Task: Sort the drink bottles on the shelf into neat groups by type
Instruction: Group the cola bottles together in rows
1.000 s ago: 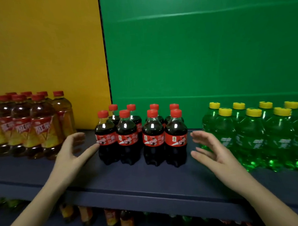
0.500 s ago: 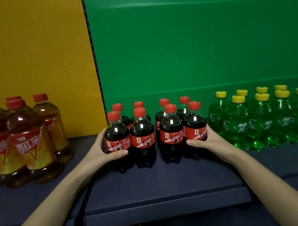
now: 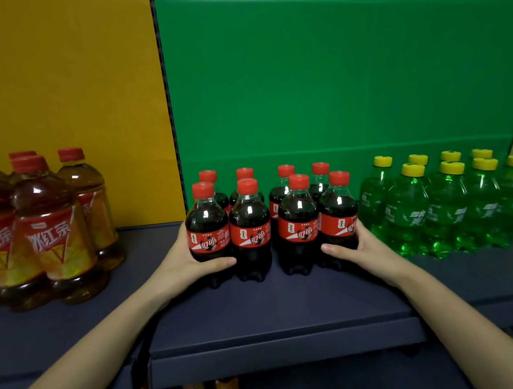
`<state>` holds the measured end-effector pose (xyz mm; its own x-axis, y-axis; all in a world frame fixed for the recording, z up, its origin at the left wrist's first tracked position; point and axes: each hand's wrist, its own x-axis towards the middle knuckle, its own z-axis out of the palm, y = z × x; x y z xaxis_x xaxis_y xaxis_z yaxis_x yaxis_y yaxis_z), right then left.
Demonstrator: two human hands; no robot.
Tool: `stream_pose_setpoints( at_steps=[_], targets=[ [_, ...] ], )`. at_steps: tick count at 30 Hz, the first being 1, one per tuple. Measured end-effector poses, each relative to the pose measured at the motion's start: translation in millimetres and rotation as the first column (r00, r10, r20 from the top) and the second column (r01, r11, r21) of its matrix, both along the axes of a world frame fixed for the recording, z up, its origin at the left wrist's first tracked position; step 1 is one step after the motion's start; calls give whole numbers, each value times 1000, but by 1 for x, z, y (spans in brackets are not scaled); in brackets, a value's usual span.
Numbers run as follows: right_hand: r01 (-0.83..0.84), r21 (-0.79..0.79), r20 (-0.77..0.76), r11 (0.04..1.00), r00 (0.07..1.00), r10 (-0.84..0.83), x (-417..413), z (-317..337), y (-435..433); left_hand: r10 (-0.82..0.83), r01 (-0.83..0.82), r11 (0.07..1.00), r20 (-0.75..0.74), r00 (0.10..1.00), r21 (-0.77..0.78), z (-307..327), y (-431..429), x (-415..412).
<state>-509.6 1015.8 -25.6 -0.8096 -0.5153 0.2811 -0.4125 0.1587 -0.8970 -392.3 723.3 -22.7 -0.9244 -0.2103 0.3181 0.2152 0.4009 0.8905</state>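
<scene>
Nearest me, my left hand (image 3: 190,260) cups the front-left cola bottle (image 3: 207,223), thumb across its lower front and fingers wrapped behind out of sight; my right hand (image 3: 359,248) mirrors it on the front-right cola bottle (image 3: 338,217), thumb in front, fingers curled round the far side. Both hands grip the outer bottles of the cola group (image 3: 272,217), which stands mid-shelf on the dark shelf (image 3: 277,305) in two rows of four, with a slight gap down the middle. I judge the step to be squeezing this block together, so I would press inward evenly and low on the bodies, keeping the bases flat so nothing tips, and close that central gap without skewing the rows. To the left, well apart, stand the larger tea bottles (image 3: 54,232); to the right, just beside my right hand, the green soda bottles (image 3: 444,209). I would avoid nudging those. Behind everything, the yellow panel (image 3: 69,99) and green panel (image 3: 333,88).
</scene>
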Motion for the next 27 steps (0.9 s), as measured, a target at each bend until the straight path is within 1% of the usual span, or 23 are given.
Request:
stream_pose_setpoints(
  at_steps=[5,14,18,21,24,27],
  targets=[
    [-13,18,-32,1000,999,13,-1,-1,-1,-1,1,1000,11,1000,-21,-1,1,-1],
    [-37,32,-46,999,998,39,-3,-3,-1,20,-19,998,15,1000,-54,-3,6,0],
    [-21,40,-64,999,998,24,2,0,-2,32,-29,997,39,999,-73,1,9,5],
    [36,59,-85,998,996,-31,6,1,2,62,-55,992,58,996,-114,2,13,12],
    [167,91,-167,982,974,-151,10,-1,9,183,-177,970,16,983,-168,-2,11,19],
    [217,101,-179,971,964,-197,14,-5,15,257,-256,951,-17,966,-172,-6,14,25]
  ],
)
